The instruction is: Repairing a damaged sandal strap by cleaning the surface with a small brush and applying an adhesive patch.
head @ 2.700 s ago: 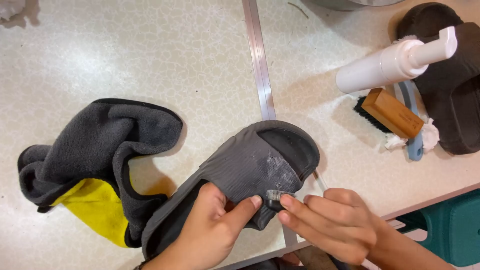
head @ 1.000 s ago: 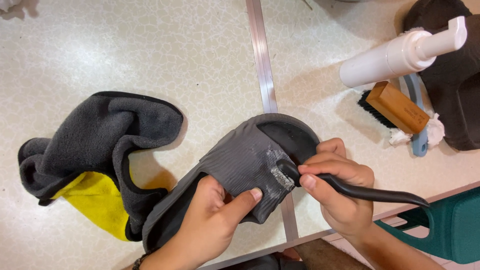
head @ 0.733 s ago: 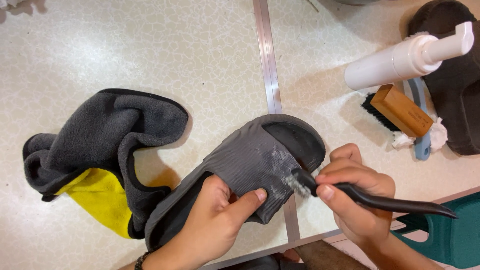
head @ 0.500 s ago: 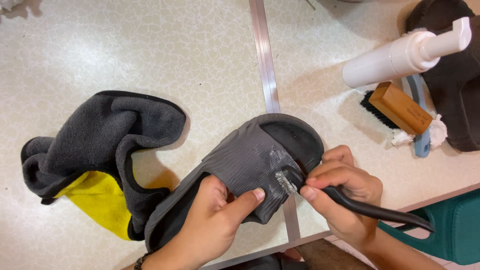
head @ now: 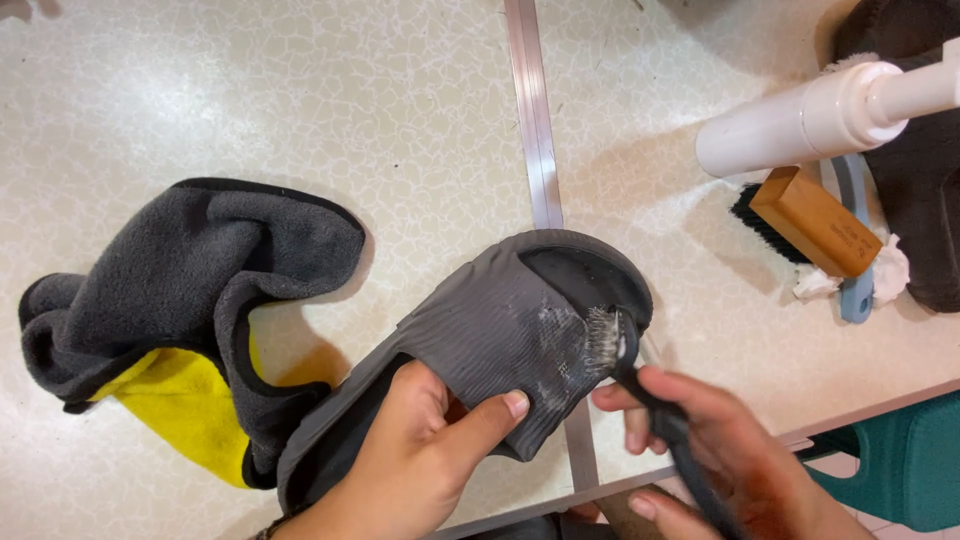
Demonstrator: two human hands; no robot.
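A dark grey ribbed slide sandal point(head: 500, 340) lies on the pale speckled tabletop point(head: 300, 110). My left hand point(head: 410, 460) grips its middle, thumb across the strap. My right hand point(head: 730, 450) holds a thin black-handled brush point(head: 640, 380). The brush's bristle head rests on the strap's edge by the toe opening, where pale foam or scuffing shows. Motion blurs my right hand.
A grey and yellow cloth point(head: 170, 310) is bunched at the left. At the right are a white pump bottle point(head: 810, 110), a wooden-backed brush point(head: 800, 220), a light blue handle point(head: 855, 290), a white wad point(head: 885, 270) and a second dark sandal point(head: 920, 190). A metal seam point(head: 530, 110) divides the table. A teal object point(head: 900, 470) sits beyond the edge.
My right hand, which first pinched the strap bare, now holds the black brush. It has scrubbed back and forth along the strap's edge. My left hand keeps its grip.
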